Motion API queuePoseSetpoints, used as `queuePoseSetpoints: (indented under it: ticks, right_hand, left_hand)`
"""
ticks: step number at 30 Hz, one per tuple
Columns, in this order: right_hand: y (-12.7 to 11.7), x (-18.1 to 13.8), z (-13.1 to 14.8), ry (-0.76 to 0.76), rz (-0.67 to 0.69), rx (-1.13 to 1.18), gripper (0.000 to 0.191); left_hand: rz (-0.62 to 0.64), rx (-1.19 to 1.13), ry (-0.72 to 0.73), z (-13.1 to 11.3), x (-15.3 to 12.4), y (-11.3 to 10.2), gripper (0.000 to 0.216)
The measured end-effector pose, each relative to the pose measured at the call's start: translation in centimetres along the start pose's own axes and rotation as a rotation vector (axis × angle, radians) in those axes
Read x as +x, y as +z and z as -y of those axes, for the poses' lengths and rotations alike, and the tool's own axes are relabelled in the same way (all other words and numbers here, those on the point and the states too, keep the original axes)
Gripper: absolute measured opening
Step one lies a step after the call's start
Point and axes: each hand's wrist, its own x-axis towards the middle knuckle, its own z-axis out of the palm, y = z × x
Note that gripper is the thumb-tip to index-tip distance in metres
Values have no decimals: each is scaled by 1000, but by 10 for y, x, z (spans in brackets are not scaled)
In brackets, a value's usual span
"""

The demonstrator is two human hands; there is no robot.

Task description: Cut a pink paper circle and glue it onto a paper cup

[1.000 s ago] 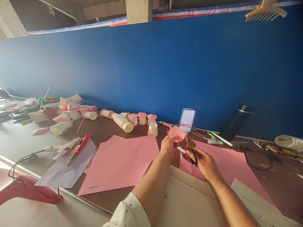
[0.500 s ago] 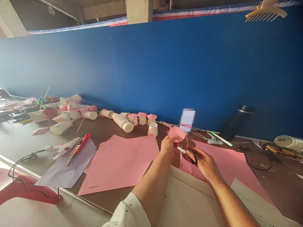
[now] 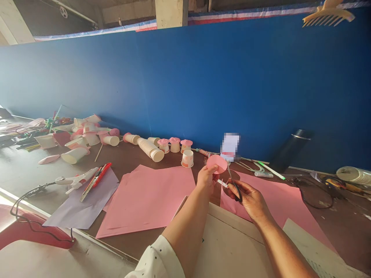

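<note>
My left hand (image 3: 206, 177) pinches a small pink paper disc (image 3: 216, 163) and holds it up over the brown table (image 3: 130, 156). My right hand (image 3: 249, 199) is closed around the black handles of a pair of scissors (image 3: 232, 180), whose blades point up at the disc's right edge. A small white piece shows between the two hands, too small to name. Below and to the right lies a large pink paper sheet (image 3: 275, 200).
A stack of pink sheets (image 3: 150, 199) lies left of my arms, with a lilac sheet (image 3: 84, 204), a glue gun (image 3: 75, 180) and a red cutter (image 3: 97, 179) beyond. Paper cups (image 3: 150, 149) lie along the blue wall. A dark flask (image 3: 290, 148) and cables (image 3: 315, 193) sit right.
</note>
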Motion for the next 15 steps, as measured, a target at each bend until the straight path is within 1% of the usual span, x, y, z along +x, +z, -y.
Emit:
queuePoseSetpoints:
  ticks: [11,15]
  right_hand:
    - [1,-1,5,44,-18,23,48]
    - [1,-2,5,50,-13,44,46]
  left_hand:
    - [0,-14,9,0,-1,1,22]
    - [-2,-15,6,-1,-2,2,19]
